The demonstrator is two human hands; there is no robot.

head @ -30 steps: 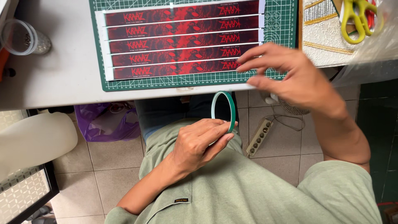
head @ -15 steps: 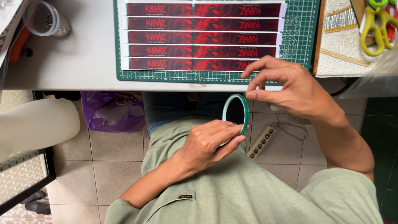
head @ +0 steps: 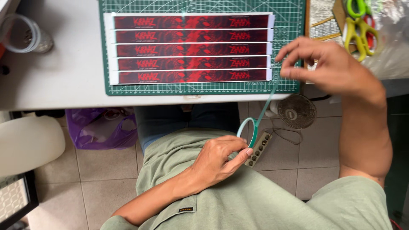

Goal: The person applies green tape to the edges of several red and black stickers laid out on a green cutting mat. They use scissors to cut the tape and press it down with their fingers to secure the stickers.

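We hold a thin teal roll of tape (head: pixel 248 133) in our left hand (head: pixel 219 159), just below the middle of the frame, over our lap. The fingers curl around the ring and the thumb presses along its lower edge, which keeps the roll steady while letting it turn as tape pays out. Our right hand (head: pixel 328 68) is raised in the upper right, its thumb and forefinger pinched narrowly on the free end of the tape, the other fingers loosely fanned. Between the two hands a strip of tape (head: pixel 266 104) runs taut on a slant from the roll up toward the pinch, crossing the table's near edge. The spread of the hands is what keeps the strip straight and off any surface.

Above, across the top of the frame, a green cutting mat (head: pixel 289 51) lies on the grey table (head: pixel 59 81). On it sit five long red printed bands (head: pixel 191 49) stacked in even rows, touching edge to edge and squared to the mat's grid, apparently so they line up together. The right hand's pinch hovers just beside their right ends.

At the upper right corner yellow-green scissors (head: pixel 358 25) rest near clear plastic wrap. A clear tape ring (head: pixel 19 36) sits at the upper left. Below the table we see a small fan (head: pixel 296 111), a power strip (head: pixel 257 149), a purple bag (head: pixel 102 127) and a white seat (head: pixel 30 145) on the tiled floor.
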